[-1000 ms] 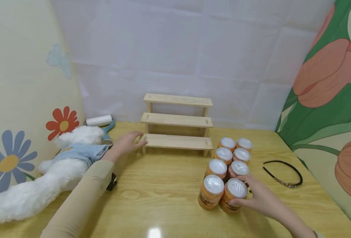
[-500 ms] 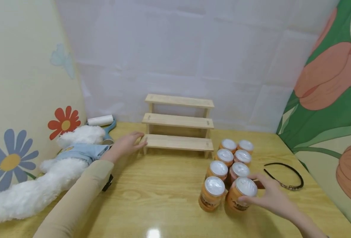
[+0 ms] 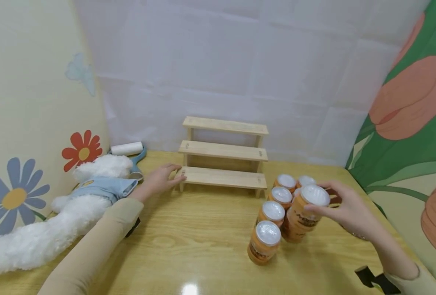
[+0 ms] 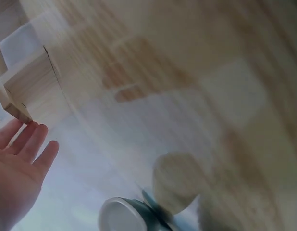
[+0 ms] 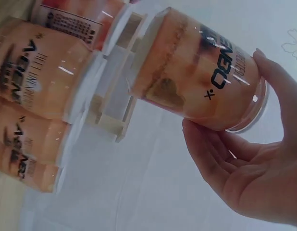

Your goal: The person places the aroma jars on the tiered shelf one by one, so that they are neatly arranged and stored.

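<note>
My right hand (image 3: 354,211) grips an orange can (image 3: 304,215) with a pale lid around its upper part, thumb on one side and fingers on the other. The can is raised off the table, and its printed lettering shows in the right wrist view (image 5: 201,72). Several similar cans (image 3: 263,243) stand in rows beside it, some partly hidden behind the held one. At the left end of a three-step wooden shelf (image 3: 223,177), my left hand (image 3: 160,180) touches the lowest step. Its fingers look nearly straight in the left wrist view, fingertips against the wood (image 4: 21,113).
A white fluffy plush toy (image 3: 88,209) in a blue shirt lies at the left. Behind it are a white lint roller (image 3: 127,148) with a blue handle. My right forearm mostly hides a black headband at the right. White cloth (image 3: 218,61) hangs behind the shelf.
The right hand has lifted the nearest right-hand can off the table and moved it up, rightward and away from the front row. The left hand stays at the shelf's end.
</note>
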Motion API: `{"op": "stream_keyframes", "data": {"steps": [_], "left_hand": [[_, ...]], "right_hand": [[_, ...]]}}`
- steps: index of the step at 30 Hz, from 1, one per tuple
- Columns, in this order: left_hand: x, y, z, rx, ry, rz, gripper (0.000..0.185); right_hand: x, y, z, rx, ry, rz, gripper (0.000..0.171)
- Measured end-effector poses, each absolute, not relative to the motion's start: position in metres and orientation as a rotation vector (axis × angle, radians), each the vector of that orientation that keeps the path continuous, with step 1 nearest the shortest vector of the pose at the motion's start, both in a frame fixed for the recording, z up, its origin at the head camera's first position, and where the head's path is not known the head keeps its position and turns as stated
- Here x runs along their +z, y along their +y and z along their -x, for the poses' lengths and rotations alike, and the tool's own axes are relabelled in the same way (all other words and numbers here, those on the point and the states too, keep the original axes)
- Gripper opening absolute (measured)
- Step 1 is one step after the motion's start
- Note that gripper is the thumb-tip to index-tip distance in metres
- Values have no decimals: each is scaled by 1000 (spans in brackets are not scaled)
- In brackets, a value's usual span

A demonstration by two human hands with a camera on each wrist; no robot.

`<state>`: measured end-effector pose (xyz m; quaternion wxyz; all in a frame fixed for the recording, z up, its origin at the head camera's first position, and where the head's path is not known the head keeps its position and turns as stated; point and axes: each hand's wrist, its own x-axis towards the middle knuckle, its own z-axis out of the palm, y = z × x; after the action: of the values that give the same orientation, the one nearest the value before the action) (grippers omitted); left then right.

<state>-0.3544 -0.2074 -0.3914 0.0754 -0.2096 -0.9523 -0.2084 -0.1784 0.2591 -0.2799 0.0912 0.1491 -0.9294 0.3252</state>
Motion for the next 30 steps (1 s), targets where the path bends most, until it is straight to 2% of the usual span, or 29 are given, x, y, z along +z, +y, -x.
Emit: {"op": "stream_keyframes", "data": {"steps": [6, 17, 30], "left_hand": [[-393, -205, 359, -795, -2830, 638, 58], [-395, -199, 354, -802, -2822, 649, 59], [-398, -200, 356, -856, -2788, 624, 58]], "right_hand": [[-267, 248, 215, 1002, -2699, -462, 50], [-247, 211, 283, 1140, -2667, -436, 61], [-227, 158, 344, 1268, -2527, -424, 64]]}}
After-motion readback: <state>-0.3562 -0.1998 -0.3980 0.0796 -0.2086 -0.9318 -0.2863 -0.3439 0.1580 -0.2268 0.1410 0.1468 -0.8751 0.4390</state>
